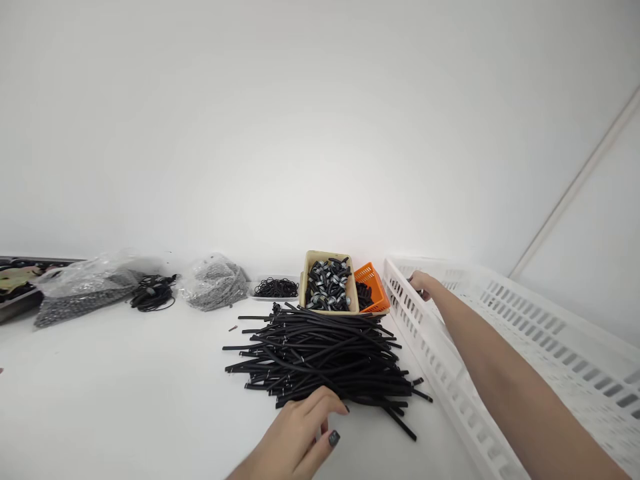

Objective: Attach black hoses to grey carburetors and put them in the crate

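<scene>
My left hand is at the near edge of a pile of black rubber tubes, its fingers bent, thumb and forefinger apart with nothing between them. The tubes lie roughly crosswise on the white table, several sticking out at both sides. My right arm reaches over a large white slotted plastic crate. Inside its far left corner, close to the side wall, my right hand has its fingers curled together. Whatever those fingers may hold is too small to make out.
Behind the tubes stand a beige bin of black and silver parts and an orange basket. Leftward along the wall are a shallow tray of black rings, clear bags of small parts, a black cord bundle and a dark tray.
</scene>
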Action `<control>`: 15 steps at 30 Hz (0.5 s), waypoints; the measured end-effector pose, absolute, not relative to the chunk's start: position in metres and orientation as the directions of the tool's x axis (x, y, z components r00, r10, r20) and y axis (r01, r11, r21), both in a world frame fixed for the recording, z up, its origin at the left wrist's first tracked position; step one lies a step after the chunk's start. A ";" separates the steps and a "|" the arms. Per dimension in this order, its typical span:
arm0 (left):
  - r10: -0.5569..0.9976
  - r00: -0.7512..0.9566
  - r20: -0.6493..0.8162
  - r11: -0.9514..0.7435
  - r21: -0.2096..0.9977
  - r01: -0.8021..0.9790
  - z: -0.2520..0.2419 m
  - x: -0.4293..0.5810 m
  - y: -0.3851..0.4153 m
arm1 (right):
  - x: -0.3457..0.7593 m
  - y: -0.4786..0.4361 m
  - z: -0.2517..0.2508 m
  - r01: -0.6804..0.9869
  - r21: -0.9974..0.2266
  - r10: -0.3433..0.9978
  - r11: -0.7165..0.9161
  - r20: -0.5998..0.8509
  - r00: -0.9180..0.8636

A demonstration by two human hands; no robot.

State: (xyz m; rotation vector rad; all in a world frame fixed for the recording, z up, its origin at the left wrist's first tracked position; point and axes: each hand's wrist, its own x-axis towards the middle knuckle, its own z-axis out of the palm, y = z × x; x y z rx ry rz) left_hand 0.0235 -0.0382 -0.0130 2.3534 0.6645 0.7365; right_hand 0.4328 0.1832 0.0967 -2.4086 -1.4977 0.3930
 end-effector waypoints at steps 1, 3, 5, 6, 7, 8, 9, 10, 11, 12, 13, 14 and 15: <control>0.600 0.728 0.332 -0.704 0.651 0.283 -0.013 0.024 -0.038 | 0.433 0.186 0.093 0.822 -0.364 0.897 -0.437 -0.108 0.429; 0.604 0.734 0.309 -0.693 0.659 0.292 -0.012 0.024 -0.037 | 0.435 0.190 0.086 0.815 -0.355 0.888 -0.459 -0.148 0.435; 0.612 0.736 0.290 -0.678 0.672 0.298 -0.012 0.023 -0.037 | 0.439 0.192 0.082 0.806 -0.360 0.882 -0.470 -0.171 0.439; 0.616 0.735 0.283 -0.670 0.680 0.299 -0.012 0.023 -0.037 | 0.440 0.192 0.081 0.800 -0.367 0.880 -0.474 -0.177 0.440; 0.620 0.733 0.279 -0.662 0.687 0.299 -0.012 0.023 -0.036 | 0.441 0.192 0.080 0.793 -0.378 0.879 -0.477 -0.180 0.443; 0.623 0.731 0.279 -0.657 0.693 0.296 -0.012 0.023 -0.036 | 0.442 0.192 0.080 0.785 -0.393 0.877 -0.479 -0.179 0.445; 0.621 0.730 0.285 -0.658 0.697 0.287 -0.013 0.023 -0.035 | 0.443 0.191 0.080 0.775 -0.410 0.876 -0.480 -0.177 0.449; 0.616 0.730 0.296 -0.661 0.699 0.275 -0.013 0.024 -0.035 | 0.443 0.190 0.080 0.765 -0.429 0.875 -0.481 -0.174 0.452; 0.611 0.729 0.309 -0.665 0.700 0.260 -0.013 0.024 -0.034 | 0.443 0.189 0.080 0.753 -0.449 0.873 -0.481 -0.171 0.456; 0.605 0.729 0.321 -0.670 0.700 0.247 -0.013 0.024 -0.034 | 0.443 0.187 0.080 0.742 -0.467 0.872 -0.481 -0.167 0.460; 0.601 0.729 0.328 -0.672 0.701 0.239 -0.014 0.024 -0.033 | 0.443 0.186 0.081 0.731 -0.483 0.870 -0.482 -0.165 0.465; 0.602 0.728 0.328 -0.671 0.703 0.238 -0.014 0.024 -0.033 | 0.442 0.184 0.082 0.722 -0.495 0.868 -0.484 -0.164 0.469; 0.607 0.727 0.322 -0.666 0.705 0.243 -0.014 0.024 -0.033 | 0.442 0.183 0.083 0.714 -0.504 0.866 -0.485 -0.164 0.472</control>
